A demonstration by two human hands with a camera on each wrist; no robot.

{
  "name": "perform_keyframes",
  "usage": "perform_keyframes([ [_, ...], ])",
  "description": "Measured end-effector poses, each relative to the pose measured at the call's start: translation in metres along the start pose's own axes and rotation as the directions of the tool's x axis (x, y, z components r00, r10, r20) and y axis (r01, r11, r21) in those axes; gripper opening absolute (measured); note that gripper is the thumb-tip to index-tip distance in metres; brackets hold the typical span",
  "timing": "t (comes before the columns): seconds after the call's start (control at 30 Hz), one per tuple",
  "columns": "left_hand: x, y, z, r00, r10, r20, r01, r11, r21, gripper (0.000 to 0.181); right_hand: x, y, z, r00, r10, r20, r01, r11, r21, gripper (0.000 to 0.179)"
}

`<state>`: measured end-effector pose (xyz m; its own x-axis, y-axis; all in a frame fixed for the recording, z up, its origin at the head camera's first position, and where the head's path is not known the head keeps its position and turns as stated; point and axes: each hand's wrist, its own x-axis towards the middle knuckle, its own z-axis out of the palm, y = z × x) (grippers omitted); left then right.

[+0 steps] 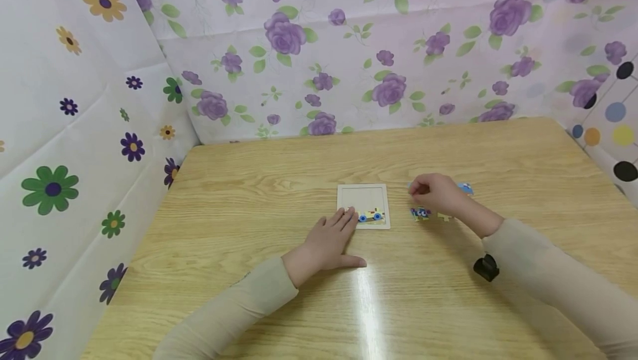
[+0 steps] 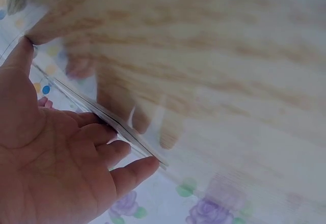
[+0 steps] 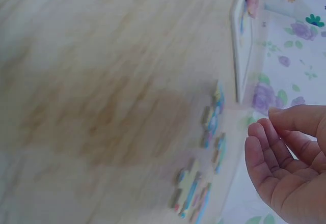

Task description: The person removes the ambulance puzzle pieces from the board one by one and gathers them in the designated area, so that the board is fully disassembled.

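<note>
Left hand (image 1: 329, 243), spread, contacts the puzzle tray (image 1: 364, 196); right hand (image 1: 441, 194), fingertips gathered, hovers over loose pieces (image 1: 420, 214) rightward; pinch indeterminable from here.

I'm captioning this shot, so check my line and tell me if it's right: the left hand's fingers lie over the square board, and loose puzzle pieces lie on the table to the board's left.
The side is wrong: the loose puzzle pieces lie on the table to the right of the square board, as the head view shows. The rest stands.
</note>
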<state>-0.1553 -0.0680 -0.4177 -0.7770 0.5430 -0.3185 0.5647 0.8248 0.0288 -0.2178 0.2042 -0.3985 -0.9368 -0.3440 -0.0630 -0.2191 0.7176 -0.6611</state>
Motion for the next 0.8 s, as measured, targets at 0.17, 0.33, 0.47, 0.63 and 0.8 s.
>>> perform_keyframes([
  [0.17, 0.001, -0.001, 0.0, 1.0, 0.002, 0.002, -0.002, 1.0, -0.003, 0.099, 0.003, -0.008, 0.001, 1.0, -0.022, -0.007, 0.022, 1.0, 0.017, 0.012],
  [0.33, 0.003, -0.001, 0.002, 1.0, -0.003, 0.01, 0.003, 1.0, 0.0, 0.099, 0.008, -0.014, 0.009, 0.998, -0.061, -0.005, 0.061, 0.997, 0.045, 0.011],
  [0.47, 0.003, -0.001, 0.002, 1.0, -0.003, 0.007, 0.003, 1.0, 0.002, 0.1, 0.012, -0.017, 0.017, 0.997, -0.079, -0.001, 0.079, 0.995, 0.066, 0.011],
  [0.63, 0.003, -0.001, 0.002, 1.0, 0.001, 0.001, -0.001, 1.0, -0.008, 0.1, 0.015, -0.02, 0.027, 0.995, -0.094, 0.03, 0.091, 0.993, 0.08, 0.012],
  [0.8, 0.002, -0.001, 0.0, 1.0, 0.001, -0.006, -0.001, 1.0, -0.011, 0.1, 0.017, -0.023, 0.036, 0.991, -0.115, 0.063, 0.108, 0.988, 0.11, 0.014],
])
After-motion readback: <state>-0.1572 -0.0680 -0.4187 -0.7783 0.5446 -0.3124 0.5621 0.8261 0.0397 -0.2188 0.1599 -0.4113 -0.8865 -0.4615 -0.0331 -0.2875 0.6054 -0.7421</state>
